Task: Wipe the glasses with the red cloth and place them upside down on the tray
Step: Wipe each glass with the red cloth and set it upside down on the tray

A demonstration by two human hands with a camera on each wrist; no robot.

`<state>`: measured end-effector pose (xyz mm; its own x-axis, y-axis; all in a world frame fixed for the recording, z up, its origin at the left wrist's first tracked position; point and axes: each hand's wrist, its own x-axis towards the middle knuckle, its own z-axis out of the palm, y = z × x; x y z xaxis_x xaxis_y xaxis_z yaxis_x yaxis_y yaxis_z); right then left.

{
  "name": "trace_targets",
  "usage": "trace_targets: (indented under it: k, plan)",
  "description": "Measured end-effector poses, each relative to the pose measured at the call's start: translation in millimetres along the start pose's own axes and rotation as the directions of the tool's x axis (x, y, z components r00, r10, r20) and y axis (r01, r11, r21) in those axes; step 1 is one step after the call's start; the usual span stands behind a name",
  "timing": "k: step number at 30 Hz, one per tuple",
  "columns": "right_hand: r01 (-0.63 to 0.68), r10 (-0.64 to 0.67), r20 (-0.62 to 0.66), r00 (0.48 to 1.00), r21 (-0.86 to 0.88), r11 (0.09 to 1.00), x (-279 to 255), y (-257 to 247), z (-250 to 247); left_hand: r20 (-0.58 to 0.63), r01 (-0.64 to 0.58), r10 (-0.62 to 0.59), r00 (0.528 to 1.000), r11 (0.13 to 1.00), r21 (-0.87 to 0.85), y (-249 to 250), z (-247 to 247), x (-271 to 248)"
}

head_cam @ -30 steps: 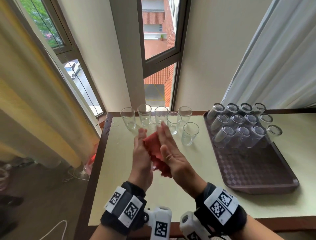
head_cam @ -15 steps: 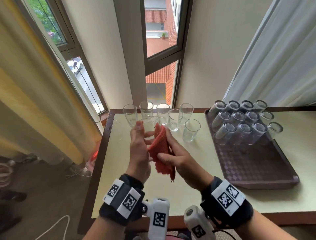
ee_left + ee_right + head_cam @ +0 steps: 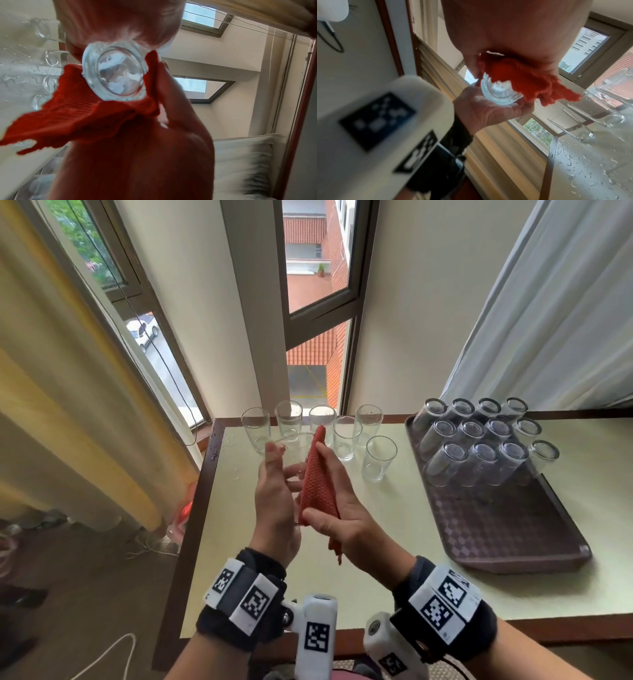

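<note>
My left hand [image 3: 274, 498] holds a clear glass [image 3: 294, 451] upright above the table, its thick base [image 3: 114, 71] showing in the left wrist view. My right hand [image 3: 334, 508] presses the red cloth [image 3: 317, 474] flat against the glass's right side, thumb under the cloth's lower end. The cloth [image 3: 522, 79] wraps over the glass [image 3: 496, 93] in the right wrist view. Several upright glasses [image 3: 346, 436] stand at the table's back. The brown tray [image 3: 507, 525] on the right carries several upside-down glasses [image 3: 479, 446] at its far end.
The pale green table [image 3: 394, 559] has a dark wood edge, with water drops [image 3: 583, 166] on its left part. An open window [image 3: 318, 302] and a yellow curtain [image 3: 51, 422] lie behind and left. A white curtain [image 3: 565, 320] hangs at the right.
The hands and glass rose a little. The cloth, bunched between both palms before, now lies stretched up the glass's right side under my right hand, and the glass shows more.
</note>
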<state>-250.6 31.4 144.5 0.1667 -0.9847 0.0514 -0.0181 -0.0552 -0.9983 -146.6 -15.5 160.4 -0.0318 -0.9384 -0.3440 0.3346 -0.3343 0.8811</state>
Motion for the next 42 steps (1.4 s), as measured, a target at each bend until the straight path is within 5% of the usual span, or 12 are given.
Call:
trace_targets:
  k: [4, 7, 10, 16, 25, 32, 37, 42]
  plan:
    - [-0.073, 0.112, -0.104, 0.988, 0.329, 0.942, 5, -17, -6, 0.022, -0.023, 0.023, 1.000, 1.000, 0.019, -6, 5, -6]
    - [0.012, 0.097, -0.251, 0.963, 0.403, 0.915, 21, -23, -6, 0.092, -0.088, 0.082, 0.992, 0.994, 0.064, -11, 14, -16]
    - [0.034, 0.053, -0.296, 0.954, 0.281, 0.959, 29, -18, -6, 0.109, -0.149, 0.138, 0.984, 0.984, 0.098, -11, 13, -13]
    - [-0.022, 0.000, -0.122, 0.992, -0.179, 0.984, 13, -3, 6, 0.010, -0.151, 0.150, 0.989, 0.986, 0.069, -4, 3, 3]
    - [-0.030, 0.076, -0.196, 0.978, 0.226, 0.974, 31, -23, -8, 0.122, -0.151, 0.139, 0.983, 0.984, 0.095, -13, 12, 2]
    - [0.067, -0.076, -0.106, 0.991, -0.092, 0.994, 26, 7, -1, 0.054, -0.191, 0.187, 0.981, 0.978, 0.078, -2, 6, 11]
    - [0.010, 0.036, -0.154, 0.987, 0.292, 0.956, 38, -18, -12, 0.106, -0.191, 0.178, 0.978, 0.974, 0.122, -10, 13, 4]
    - [0.058, -0.050, -0.225, 0.973, 0.026, 0.998, 41, -5, -4, 0.072, -0.188, 0.182, 0.981, 0.977, 0.104, -8, 11, 7]
